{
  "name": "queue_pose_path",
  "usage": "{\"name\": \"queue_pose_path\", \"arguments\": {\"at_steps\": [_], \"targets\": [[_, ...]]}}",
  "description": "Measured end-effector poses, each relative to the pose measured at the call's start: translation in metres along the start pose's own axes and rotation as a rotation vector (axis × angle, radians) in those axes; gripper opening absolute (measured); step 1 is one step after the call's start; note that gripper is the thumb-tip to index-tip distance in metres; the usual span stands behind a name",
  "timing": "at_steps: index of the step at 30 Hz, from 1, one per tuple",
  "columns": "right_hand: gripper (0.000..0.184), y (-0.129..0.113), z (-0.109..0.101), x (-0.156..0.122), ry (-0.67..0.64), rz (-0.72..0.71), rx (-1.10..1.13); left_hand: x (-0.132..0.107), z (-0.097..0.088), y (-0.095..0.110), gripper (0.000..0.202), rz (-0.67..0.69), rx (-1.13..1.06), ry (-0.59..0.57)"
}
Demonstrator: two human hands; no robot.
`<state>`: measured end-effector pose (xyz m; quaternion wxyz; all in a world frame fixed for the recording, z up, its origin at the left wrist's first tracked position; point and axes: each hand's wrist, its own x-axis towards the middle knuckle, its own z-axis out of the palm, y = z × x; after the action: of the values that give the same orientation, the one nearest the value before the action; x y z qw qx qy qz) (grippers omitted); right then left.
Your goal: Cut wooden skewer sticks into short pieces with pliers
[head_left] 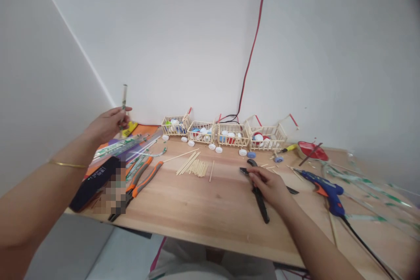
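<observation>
My left hand (pixel 108 124) is raised over the table's left end, its fingers pinched on a thin upright stick in a clear wrapper (pixel 124 96). A gold bangle sits on that wrist. My right hand (pixel 267 183) lies on the wooden table (pixel 203 210), its fingers closed around black-handled cutters (pixel 259 194) that rest flat on the wood. A loose bunch of bare wooden sticks (pixel 193 166) lies between my two hands.
Several small stick-built carts (pixel 226 133) holding bottle caps stand in a row by the wall. Orange-handled pliers (pixel 141 179), a black case and wrapped sticks lie at left. A blue glue gun (pixel 324 190), a red dish (pixel 311 151) and empty wrappers lie at right. A red cable hangs down the wall.
</observation>
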<state>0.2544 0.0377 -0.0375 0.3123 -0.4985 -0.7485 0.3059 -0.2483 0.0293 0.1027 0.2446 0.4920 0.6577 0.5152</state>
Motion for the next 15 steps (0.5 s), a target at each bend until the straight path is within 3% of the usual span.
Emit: {"name": "queue_pose_path", "arguments": {"at_steps": [2, 4, 7, 11, 15], "targets": [[0.034, -0.004, 0.0, 0.0, 0.015, -0.007, 0.004, -0.024, 0.034, 0.018, 0.023, 0.09, -0.192, -0.015], [0.032, -0.009, -0.001, -0.001, 0.03, -0.014, 0.008, -0.058, 0.072, 0.036, 0.013, 0.152, -0.655, -0.107], [0.031, -0.016, -0.004, -0.003, 0.021, -0.046, -0.013, -0.118, 0.13, 0.049, 0.008, 0.163, -0.825, -0.232], [0.029, -0.02, -0.006, -0.005, 0.053, -0.12, -0.065, -0.185, 0.192, 0.027, 0.016, 0.127, -0.684, -0.323], [0.027, -0.021, -0.005, -0.006, 0.104, -0.171, -0.052, -0.215, 0.219, -0.009, 0.029, 0.118, -0.251, -0.56]]}}
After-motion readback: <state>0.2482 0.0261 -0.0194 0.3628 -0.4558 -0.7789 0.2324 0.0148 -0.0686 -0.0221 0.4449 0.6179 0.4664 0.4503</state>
